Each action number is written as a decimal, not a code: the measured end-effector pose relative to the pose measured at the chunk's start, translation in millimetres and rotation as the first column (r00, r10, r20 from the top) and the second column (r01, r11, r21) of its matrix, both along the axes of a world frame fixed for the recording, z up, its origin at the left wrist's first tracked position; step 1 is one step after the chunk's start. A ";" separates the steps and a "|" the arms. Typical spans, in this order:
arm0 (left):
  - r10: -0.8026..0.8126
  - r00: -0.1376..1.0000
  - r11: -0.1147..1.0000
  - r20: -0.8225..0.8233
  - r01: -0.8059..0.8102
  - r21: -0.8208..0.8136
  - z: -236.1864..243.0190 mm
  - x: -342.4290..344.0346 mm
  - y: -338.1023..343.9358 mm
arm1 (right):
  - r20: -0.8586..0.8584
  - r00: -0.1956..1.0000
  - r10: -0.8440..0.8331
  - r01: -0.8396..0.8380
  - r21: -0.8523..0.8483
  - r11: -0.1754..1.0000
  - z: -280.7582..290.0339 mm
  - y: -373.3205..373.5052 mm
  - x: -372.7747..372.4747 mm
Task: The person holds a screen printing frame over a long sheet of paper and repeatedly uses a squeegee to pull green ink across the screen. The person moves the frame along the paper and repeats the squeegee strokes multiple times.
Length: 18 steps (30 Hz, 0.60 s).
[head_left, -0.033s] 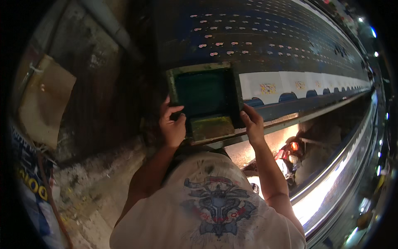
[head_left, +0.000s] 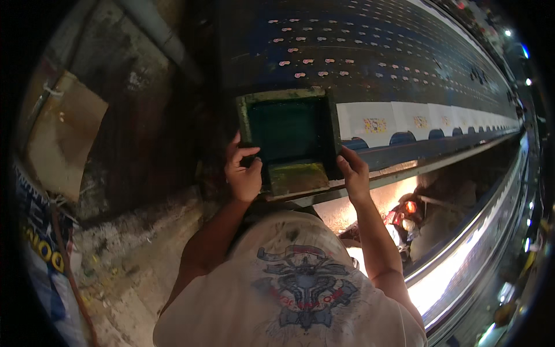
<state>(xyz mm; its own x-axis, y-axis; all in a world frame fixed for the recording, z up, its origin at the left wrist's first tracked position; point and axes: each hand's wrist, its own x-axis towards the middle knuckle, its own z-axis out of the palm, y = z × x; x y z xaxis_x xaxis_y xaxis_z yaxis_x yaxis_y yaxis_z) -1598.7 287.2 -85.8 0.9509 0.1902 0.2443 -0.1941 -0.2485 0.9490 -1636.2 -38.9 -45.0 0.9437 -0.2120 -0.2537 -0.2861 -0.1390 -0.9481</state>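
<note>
Both my hands hold a screen printing frame (head_left: 332, 130) by its opposite sides. Its worn rim surrounds a dark green screen, and a yellow-green stained board lies across the near end; I cannot tell whether it is fixed there. My left hand (head_left: 245, 176) grips the left side near the close corner, with thumb and forefinger bent at the rim. On the right side, my right hand (head_left: 354, 173) has its thumb on top and its other fingers mostly hidden. To the right of the frame, white cut pieces (head_left: 378, 110) with small yellowish prints lie in a row.
A long dark table (head_left: 248, 63) stretches away to the right, carrying rows of small pale prints. Beyond its near edge, right of me, are a glowing orange light (head_left: 410, 206) and a brightly lit strip (head_left: 451, 266). A brown cardboard sheet (head_left: 66, 139) hangs at the left.
</note>
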 end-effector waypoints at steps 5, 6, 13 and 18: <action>0.040 0.999 0.998 -0.019 -0.041 -0.039 -11.2 -10.5 -32.2 | -0.027 0.994 0.108 -0.109 -0.027 0.994 -5.3 -43.7 4.4; 0.060 0.997 0.998 -0.050 -0.062 -0.032 -13.2 -13.5 -35.4 | 0.001 0.990 0.143 -0.143 -0.021 0.989 -6.6 -49.7 5.6; 0.119 0.969 0.988 -0.214 -0.138 -0.075 -16.3 -17.1 -42.4 | 0.063 0.959 0.276 -0.276 -0.005 0.961 -21.6 -77.7 10.8; 0.020 0.992 1.000 -0.125 -0.019 0.008 -23.6 -13.4 -38.0 | 0.098 0.963 0.251 -0.249 -0.027 0.968 -22.9 -79.2 2.1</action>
<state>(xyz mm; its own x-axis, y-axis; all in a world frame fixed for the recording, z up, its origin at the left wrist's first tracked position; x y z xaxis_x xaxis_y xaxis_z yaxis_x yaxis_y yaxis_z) -1612.1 249.2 -109.4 0.9702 0.2073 0.1256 -0.0696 -0.2579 0.9636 -1634.1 -118.1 -67.9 0.9876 0.0311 -0.1537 -0.1441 -0.2076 -0.9675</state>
